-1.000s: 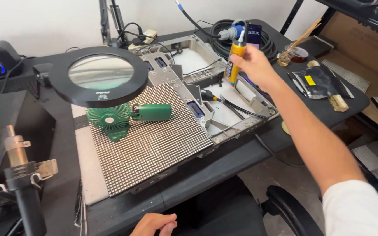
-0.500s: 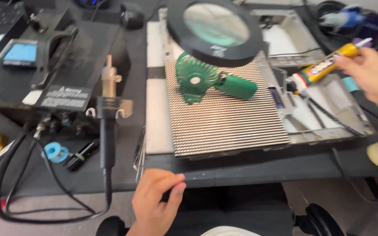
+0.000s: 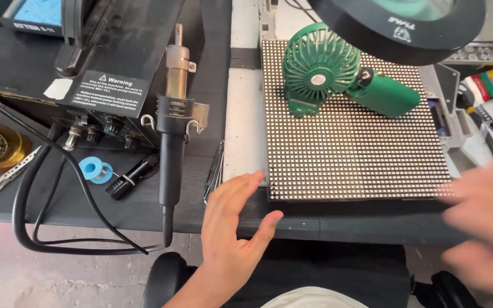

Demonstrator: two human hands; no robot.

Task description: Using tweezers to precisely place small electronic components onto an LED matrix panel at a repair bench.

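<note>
Left hand (image 3: 232,228), fingers spread and empty, hovers at the square dotted LED panel's (image 3: 349,142) seven o'clock corner; blurred right hand (image 3: 483,228), grip unreadable. Best square it gently.

Green fan (image 3: 318,67), hot-air handpiece (image 3: 173,122), blue spool (image 3: 93,169)

Bright, even daylight falls on the desk (image 3: 326,225) with soft shadows. The right hand (image 3: 480,228) is smeared by motion blur; the left hand (image 3: 232,234) is sharp.
</note>
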